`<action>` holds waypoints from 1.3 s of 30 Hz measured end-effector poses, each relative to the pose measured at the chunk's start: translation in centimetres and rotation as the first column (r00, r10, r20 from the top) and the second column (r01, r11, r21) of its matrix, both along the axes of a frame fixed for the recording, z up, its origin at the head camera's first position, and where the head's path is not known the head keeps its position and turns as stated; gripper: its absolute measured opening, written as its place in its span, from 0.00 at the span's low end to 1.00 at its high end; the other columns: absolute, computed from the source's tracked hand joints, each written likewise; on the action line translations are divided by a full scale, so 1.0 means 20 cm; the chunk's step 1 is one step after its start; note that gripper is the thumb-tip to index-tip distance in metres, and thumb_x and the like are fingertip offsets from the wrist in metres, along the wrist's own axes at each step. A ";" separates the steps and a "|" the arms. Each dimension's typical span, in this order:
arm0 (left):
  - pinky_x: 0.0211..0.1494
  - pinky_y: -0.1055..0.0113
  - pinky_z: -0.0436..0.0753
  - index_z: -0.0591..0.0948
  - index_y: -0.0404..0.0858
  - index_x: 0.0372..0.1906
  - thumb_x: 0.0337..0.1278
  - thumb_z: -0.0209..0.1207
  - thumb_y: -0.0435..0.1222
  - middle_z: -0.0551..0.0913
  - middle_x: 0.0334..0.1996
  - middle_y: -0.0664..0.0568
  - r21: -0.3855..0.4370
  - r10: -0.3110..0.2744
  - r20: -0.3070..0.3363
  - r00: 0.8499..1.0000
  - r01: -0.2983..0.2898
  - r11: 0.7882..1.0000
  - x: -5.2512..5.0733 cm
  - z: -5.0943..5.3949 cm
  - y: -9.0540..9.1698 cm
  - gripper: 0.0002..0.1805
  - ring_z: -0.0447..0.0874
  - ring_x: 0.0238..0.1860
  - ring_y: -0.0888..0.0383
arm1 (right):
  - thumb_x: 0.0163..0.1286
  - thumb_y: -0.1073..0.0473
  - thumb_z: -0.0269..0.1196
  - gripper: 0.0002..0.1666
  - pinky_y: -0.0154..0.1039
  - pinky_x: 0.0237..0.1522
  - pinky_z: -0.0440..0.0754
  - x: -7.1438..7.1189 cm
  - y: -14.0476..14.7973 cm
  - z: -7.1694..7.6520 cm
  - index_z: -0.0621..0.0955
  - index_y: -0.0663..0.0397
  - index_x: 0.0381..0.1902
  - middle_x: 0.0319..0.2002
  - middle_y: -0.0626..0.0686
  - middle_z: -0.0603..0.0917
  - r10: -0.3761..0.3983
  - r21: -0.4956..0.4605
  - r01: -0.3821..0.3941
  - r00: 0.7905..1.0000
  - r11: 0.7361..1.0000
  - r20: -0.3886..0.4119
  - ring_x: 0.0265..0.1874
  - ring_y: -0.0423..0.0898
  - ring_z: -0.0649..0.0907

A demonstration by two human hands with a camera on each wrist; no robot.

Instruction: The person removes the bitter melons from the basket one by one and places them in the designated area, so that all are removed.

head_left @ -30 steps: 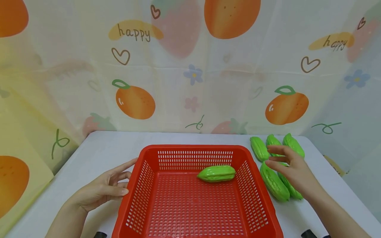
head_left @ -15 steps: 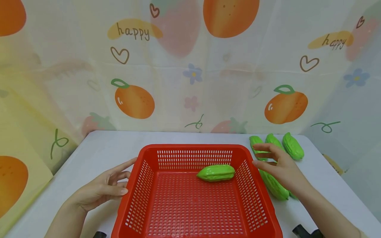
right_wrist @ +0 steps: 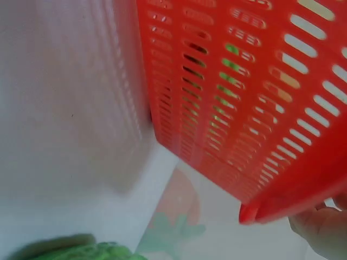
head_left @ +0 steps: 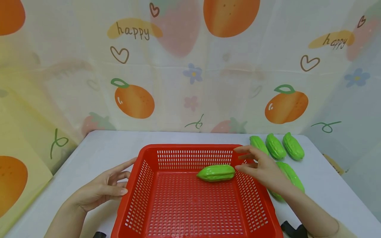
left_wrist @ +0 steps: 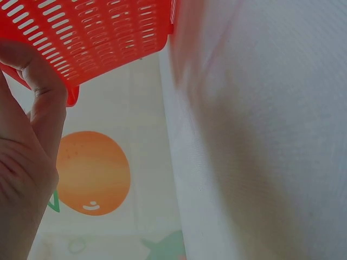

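Note:
A red plastic basket (head_left: 194, 205) with slotted walls stands before me on the white table. One green, ridged bitter melon (head_left: 216, 173) lies inside, near the back right corner. My left hand (head_left: 102, 186) rests its fingertips against the basket's left rim, thumb on the outer side. Over the right rim reaches my right hand (head_left: 260, 167), fingers loosely bent and nothing held; its thumb tip is close to the melon's right end. In the right wrist view, part of that hand (right_wrist: 325, 227) shows beyond the rim, and green shows through the slots.
Several more bitter melons (head_left: 293, 146) lie on the table (head_left: 330, 185) right of the basket, some partly hidden by my right hand and forearm. A printed cloth (head_left: 193, 99) hangs behind the table. Black objects (head_left: 294, 229) show at the lower edge.
My right hand has moved left from above the loose bitter melons, across the rim to the basket's inside. The left hand, basket and the melon in it have stayed put.

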State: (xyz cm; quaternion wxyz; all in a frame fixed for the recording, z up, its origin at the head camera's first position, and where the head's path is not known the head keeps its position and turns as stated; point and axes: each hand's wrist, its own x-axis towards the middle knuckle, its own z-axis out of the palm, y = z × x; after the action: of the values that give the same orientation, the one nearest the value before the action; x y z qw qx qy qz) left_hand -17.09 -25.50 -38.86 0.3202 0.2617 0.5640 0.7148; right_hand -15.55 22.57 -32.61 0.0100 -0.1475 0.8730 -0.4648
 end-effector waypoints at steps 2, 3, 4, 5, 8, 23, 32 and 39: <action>0.48 0.66 0.87 0.47 0.51 0.80 0.66 0.44 0.19 0.77 0.52 0.55 0.000 0.000 0.001 1.000 0.000 1.000 0.00 0.00 0.00 0.43 0.86 0.46 0.62 | 0.66 0.58 0.66 0.27 0.32 0.50 0.82 -0.01 -0.02 -0.01 0.74 0.58 0.62 0.58 0.62 0.79 0.011 0.004 -0.011 1.000 1.000 -0.005 0.56 0.59 0.81; 0.48 0.66 0.87 0.47 0.51 0.80 0.66 0.44 0.19 0.77 0.51 0.56 -0.001 0.001 0.004 1.000 -0.001 1.000 0.00 0.00 0.00 0.43 0.86 0.46 0.62 | 0.66 0.59 0.67 0.27 0.34 0.50 0.82 -0.02 -0.03 -0.02 0.74 0.58 0.61 0.58 0.62 0.79 0.014 0.013 -0.014 1.000 1.000 -0.007 0.55 0.59 0.82; 0.48 0.66 0.87 0.47 0.51 0.80 0.66 0.44 0.19 0.77 0.52 0.56 -0.002 0.001 0.004 1.000 -0.001 1.000 0.00 0.00 0.00 0.43 0.86 0.46 0.62 | 0.66 0.59 0.67 0.27 0.36 0.50 0.83 -0.02 -0.03 -0.02 0.74 0.57 0.61 0.58 0.62 0.79 0.017 0.022 -0.017 1.000 1.000 -0.006 0.55 0.59 0.82; 0.48 0.66 0.87 0.47 0.51 0.80 0.66 0.44 0.19 0.77 0.52 0.56 -0.002 0.002 0.004 1.000 -0.002 1.000 0.00 0.00 0.00 0.43 0.86 0.46 0.62 | 0.66 0.58 0.67 0.27 0.37 0.50 0.83 -0.03 -0.04 -0.03 0.75 0.57 0.61 0.58 0.61 0.80 0.020 0.030 -0.020 1.000 0.999 0.001 0.55 0.59 0.82; 0.48 0.65 0.87 0.48 0.51 0.80 0.66 0.45 0.19 0.77 0.51 0.56 -0.008 0.008 0.008 1.000 -0.008 1.000 0.00 0.00 0.00 0.43 0.86 0.46 0.62 | 0.66 0.58 0.67 0.28 0.43 0.51 0.84 -0.04 -0.06 -0.03 0.75 0.55 0.62 0.60 0.60 0.79 0.038 0.051 -0.038 0.999 0.998 0.011 0.56 0.59 0.81; 0.48 0.67 0.87 0.47 0.50 0.80 0.65 0.44 0.19 0.76 0.51 0.57 -0.001 0.003 -0.001 1.000 -0.003 1.000 0.00 0.00 0.00 0.44 0.85 0.45 0.63 | 0.64 0.60 0.68 0.25 0.52 0.54 0.83 -0.13 -0.20 -0.09 0.78 0.53 0.59 0.60 0.56 0.81 0.107 0.122 -0.107 0.994 0.987 0.003 0.58 0.58 0.81; 0.48 0.66 0.87 0.48 0.51 0.80 0.65 0.44 0.18 0.76 0.52 0.56 0.011 -0.005 0.004 1.000 0.004 1.000 0.00 0.00 0.00 0.44 0.86 0.46 0.62 | 0.63 0.60 0.69 0.25 0.56 0.57 0.81 -0.19 -0.22 -0.12 0.78 0.54 0.58 0.58 0.56 0.83 0.130 0.162 -0.130 0.991 0.978 0.012 0.57 0.58 0.82; 0.49 0.66 0.87 0.48 0.52 0.80 0.66 0.44 0.19 0.77 0.52 0.57 -0.002 0.004 0.017 1.000 -0.004 1.000 0.00 0.01 0.00 0.43 0.86 0.47 0.62 | 0.62 0.63 0.68 0.25 0.57 0.62 0.78 -0.20 -0.24 -0.14 0.78 0.57 0.57 0.58 0.58 0.83 0.140 0.206 -0.150 0.988 0.967 0.062 0.62 0.58 0.79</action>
State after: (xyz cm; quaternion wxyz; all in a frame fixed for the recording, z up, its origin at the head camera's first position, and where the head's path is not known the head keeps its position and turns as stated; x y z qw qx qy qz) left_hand -17.00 -25.47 -38.70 0.3237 0.2543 0.5624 0.7171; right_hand -19.51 17.74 -35.46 0.0800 -0.1979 0.9035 -0.3716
